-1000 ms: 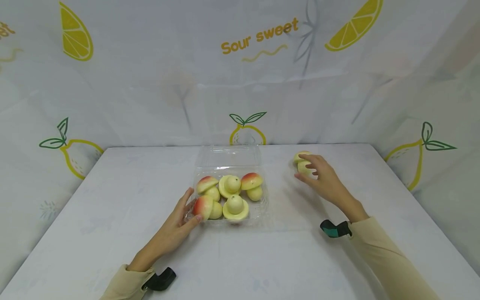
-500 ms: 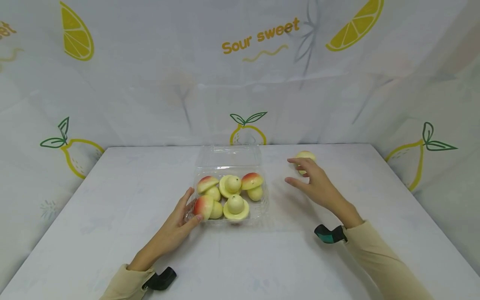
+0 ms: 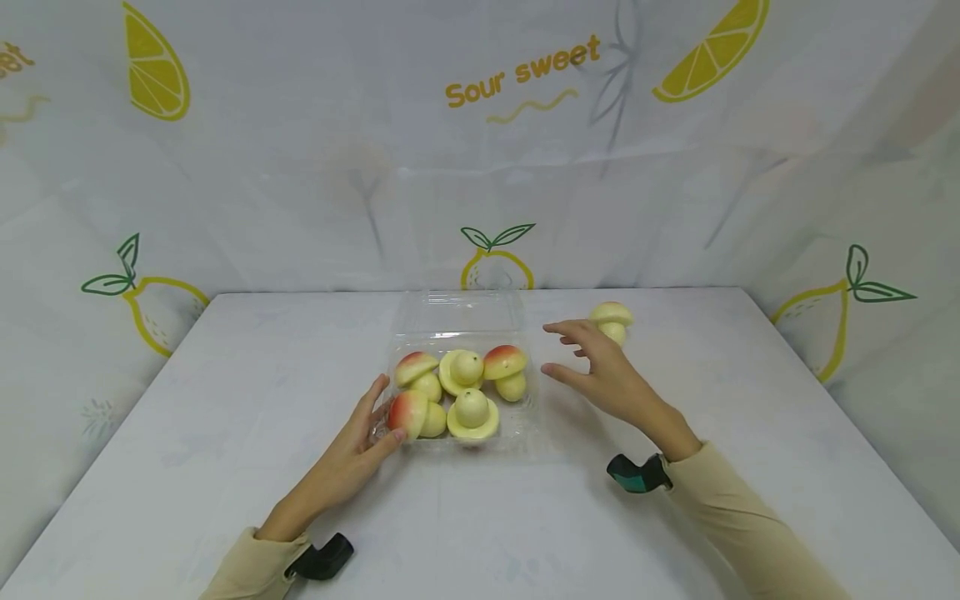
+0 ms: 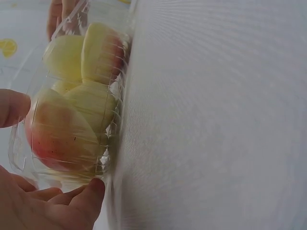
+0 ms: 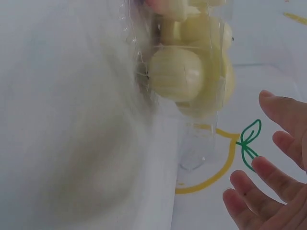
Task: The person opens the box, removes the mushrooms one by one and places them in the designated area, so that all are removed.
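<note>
A clear plastic clamshell box (image 3: 519,427) lies with its lid (image 3: 457,313) folded back, away from the body. Several toy mushrooms, pale yellow with some red-tinged caps, sit inside, such as a red-capped one (image 3: 504,364) and one stem-up (image 3: 472,417). My left hand (image 3: 348,454) grips the box's left side, thumb over the rim and fingers along the outer wall (image 4: 62,203). To the right of the box my right hand (image 3: 600,375) hovers with spread fingers, holding nothing. Behind it a lone toy mushroom (image 3: 611,317) stands on the table, its stem partly hidden by that hand.
A white cloth covers the table (image 3: 225,392). At its back hangs a white curtain (image 3: 300,208) printed with lemons and lettering. Black wrist straps (image 3: 322,558) show on both forearms.
My right hand has moved left from the lone mushroom toward the box, uncovering more of that mushroom. My left hand and the box have stayed in place.
</note>
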Demonstrator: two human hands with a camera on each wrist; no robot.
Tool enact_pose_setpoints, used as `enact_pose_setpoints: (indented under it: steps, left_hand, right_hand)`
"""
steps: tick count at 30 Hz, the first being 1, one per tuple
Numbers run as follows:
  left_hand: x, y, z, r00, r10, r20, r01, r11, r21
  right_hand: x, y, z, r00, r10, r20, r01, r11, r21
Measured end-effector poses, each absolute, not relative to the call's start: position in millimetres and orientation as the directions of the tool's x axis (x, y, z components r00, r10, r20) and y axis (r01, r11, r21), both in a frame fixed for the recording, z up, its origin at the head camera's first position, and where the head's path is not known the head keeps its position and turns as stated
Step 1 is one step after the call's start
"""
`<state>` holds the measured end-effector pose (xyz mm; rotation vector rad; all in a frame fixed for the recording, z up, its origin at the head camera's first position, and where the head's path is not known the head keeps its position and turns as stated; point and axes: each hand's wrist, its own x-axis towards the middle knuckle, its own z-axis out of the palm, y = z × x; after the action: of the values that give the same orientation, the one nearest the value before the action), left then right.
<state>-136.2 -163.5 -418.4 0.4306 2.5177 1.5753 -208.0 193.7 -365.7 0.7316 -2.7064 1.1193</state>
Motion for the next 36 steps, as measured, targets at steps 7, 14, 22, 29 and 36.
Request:
enact_pose_setpoints:
  steps: [7,14,22,29,36]
  left_hand:
    - [-137,-163,-418,-0.95,0.313,0.022,0.151,0.393,0.907]
    - [-137,-163,-418,-0.949,0.315,0.024,0.152,0.386,0.91]
    - [-137,-164,-419,-0.951,0.308,0.031,0.152,0.38,0.912]
    - [-138,-165,-421,-0.95,0.312,0.036,0.151,0.354,0.923]
    - [-139,-165,-422,-0.942,0.331,0.052,0.167,0.33,0.929]
  right_hand:
    - [-207,180,-368,-0.852,-0.42,0.313,-0.517,0.576,-0.633]
    - [-207,169,-370,-0.824,-0.457,0.336,-0.557,0.541,-0.63]
    - [-208,160,-374,-0.804,-0.476,0.356,-0.587,0.542,-0.601]
    - [-210,151,-377,-0.792,-0.496,0.358,-0.604,0.547,-0.58]
    - [-213,147,-381,-0.792,-0.508,0.338,-0.602,0.556,-0.573]
